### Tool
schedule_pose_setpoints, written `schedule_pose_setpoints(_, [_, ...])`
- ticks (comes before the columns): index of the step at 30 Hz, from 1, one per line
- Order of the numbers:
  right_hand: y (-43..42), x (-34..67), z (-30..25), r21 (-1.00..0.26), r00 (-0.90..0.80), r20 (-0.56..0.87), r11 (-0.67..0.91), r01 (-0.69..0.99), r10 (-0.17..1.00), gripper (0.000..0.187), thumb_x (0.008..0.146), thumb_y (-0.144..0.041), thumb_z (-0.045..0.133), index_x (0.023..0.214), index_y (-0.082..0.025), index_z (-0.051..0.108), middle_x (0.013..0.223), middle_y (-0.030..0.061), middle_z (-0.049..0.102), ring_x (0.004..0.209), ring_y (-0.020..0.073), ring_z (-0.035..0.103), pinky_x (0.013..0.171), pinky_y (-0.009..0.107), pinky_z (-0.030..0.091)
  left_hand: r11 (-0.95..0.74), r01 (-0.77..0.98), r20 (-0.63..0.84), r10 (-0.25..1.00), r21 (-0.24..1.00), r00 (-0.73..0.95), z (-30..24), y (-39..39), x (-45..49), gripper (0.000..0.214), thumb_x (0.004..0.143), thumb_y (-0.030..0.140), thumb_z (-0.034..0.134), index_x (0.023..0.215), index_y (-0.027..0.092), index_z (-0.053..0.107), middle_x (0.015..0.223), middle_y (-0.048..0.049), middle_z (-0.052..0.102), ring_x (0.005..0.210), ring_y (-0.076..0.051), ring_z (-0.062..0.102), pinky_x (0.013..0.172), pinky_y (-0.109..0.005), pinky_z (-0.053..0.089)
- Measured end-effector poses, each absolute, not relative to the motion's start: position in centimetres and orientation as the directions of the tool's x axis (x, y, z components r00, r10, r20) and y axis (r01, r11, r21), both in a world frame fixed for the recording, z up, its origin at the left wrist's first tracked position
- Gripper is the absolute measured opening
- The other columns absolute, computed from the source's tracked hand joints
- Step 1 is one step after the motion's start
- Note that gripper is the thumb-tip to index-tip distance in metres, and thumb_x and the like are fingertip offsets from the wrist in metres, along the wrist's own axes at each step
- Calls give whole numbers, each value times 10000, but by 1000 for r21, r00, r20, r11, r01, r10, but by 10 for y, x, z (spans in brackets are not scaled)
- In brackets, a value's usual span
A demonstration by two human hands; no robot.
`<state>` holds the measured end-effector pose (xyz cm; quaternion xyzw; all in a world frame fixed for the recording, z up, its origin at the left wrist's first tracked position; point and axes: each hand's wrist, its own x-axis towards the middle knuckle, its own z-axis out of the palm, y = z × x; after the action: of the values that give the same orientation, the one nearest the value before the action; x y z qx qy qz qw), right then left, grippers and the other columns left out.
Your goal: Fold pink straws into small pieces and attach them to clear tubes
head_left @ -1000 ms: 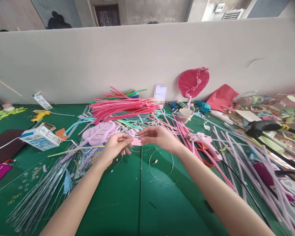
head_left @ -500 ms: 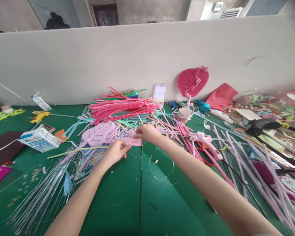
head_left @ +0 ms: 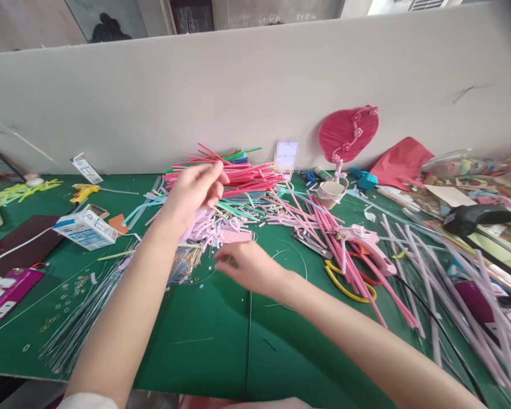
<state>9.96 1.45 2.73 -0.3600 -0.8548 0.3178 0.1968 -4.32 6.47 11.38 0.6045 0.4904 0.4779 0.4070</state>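
Note:
My left hand (head_left: 200, 190) is raised in front of the pile of pink and red pipe cleaners (head_left: 255, 177), its fingers curled together. Whatever its fingertips may hold is too fine to make out. My right hand (head_left: 251, 267) is lower, just above the table, thumb and fingers bent towards each other. A thin clear line (head_left: 305, 267) curves on the table beside it, and I cannot tell whether either hand holds its end. Behind the right hand lies a pink card (head_left: 234, 236), near loose lilac pipe cleaner pieces (head_left: 204, 227).
Scissors with yellow handles (head_left: 349, 287) and a pink glue gun (head_left: 368, 244) lie to the right among pink pipe cleaners. Leftward are a bundle of metal wires (head_left: 85, 324), a white-blue carton (head_left: 87, 228) and a yellow glue gun (head_left: 84, 192). A pale partition (head_left: 174, 96) stands behind.
My left hand has risen up and away from the table, now covering much of the lilac braided piece. My right hand has come down and nearer, off the pink card. The view has shifted.

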Motion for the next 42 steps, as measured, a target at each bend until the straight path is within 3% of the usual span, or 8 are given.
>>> schedule_pose_setpoints(2, [-5, 81, 25, -719, -748, 80, 558, 414, 659, 218, 854, -248, 625, 1036, -145, 686, 960, 83, 728, 828, 192, 672, 745, 290, 494, -226, 212, 229, 973, 951, 14, 130, 71, -40, 364, 879, 497, 528, 734, 166, 574, 523, 41, 467, 367, -36, 395, 364, -172, 233])
schedule_pose_setpoints(7, [-35, 48, 12, -824, -779, 44, 464, 325, 625, 828, 770, -390, 719, 1437, -78, 341, 1320, 192, 561, 1166, 274, 574, 922, 356, 505, -278, 174, 278, 960, 945, 23, 150, 79, -39, 361, 928, 462, 461, 771, 161, 583, 561, 46, 447, 381, -13, 416, 388, -144, 231])
schedule_pose_setpoints(12, [-67, 18, 1, -636, -909, 188, 752, 176, 371, 743, 870, -545, 535, 1473, -185, 291, 1572, 138, 228, 1446, 365, 155, 1129, 601, 228, -277, 189, 274, 961, 942, 44, 154, 84, -43, 355, 935, 440, 463, 763, 152, 581, 568, 46, 446, 383, -6, 422, 395, -128, 234])
schedule_pose_setpoints(16, [-85, -5, -17, -515, -974, 166, 856, 50, 157, 609, 916, -542, 453, 1421, -208, 391, 1559, 76, 276, 1452, 273, 196, 1145, 574, 238, -280, 155, 277, 960, 947, 43, 153, 84, -49, 344, 928, 431, 476, 742, 161, 577, 561, 45, 439, 376, -11, 401, 387, -149, 216])
schedule_pose_setpoints(23, [-65, 29, -33, -356, -881, 236, 880, 315, 410, 682, 915, -605, 396, 1395, -121, 426, 1519, 106, 368, 1415, 280, 270, 1159, 503, 246, -213, 206, 215, 976, 955, 10, 135, 69, -68, 361, 880, 495, 519, 721, 176, 575, 543, 36, 432, 383, -47, 382, 378, -196, 247])
schedule_pose_setpoints(29, [-41, 47, -19, -303, -791, 220, 811, 501, 571, 193, 894, -296, 582, 960, -129, 652, 1197, 161, 558, 1060, 278, 505, 814, 399, 503, -167, 179, 170, 986, 970, 1, 117, 64, -87, 340, 838, 494, 575, 715, 178, 608, 555, 23, 447, 403, -66, 384, 369, -206, 242])
schedule_pose_setpoints(34, [-41, 42, -19, -161, -825, 139, 834, 528, 548, 200, 886, -214, 534, 979, -59, 619, 958, 172, 564, 880, 269, 497, 684, 380, 480, -129, 171, 126, 992, 977, 27, 115, 59, -88, 364, 829, 509, 597, 713, 165, 630, 568, 16, 485, 409, -60, 407, 374, -199, 273])
schedule_pose_setpoints(42, [-23, 64, 10, -78, -787, 317, 842, 534, 529, 161, 910, -72, 409, 894, -147, 551, 753, 71, 597, 729, 223, 531, 664, 345, 405, -125, 354, 101, 991, 927, 84, 119, 47, -90, 406, 837, 542, 574, 768, 149, 650, 608, -30, 601, 468, -100, 522, 415, -201, 362])
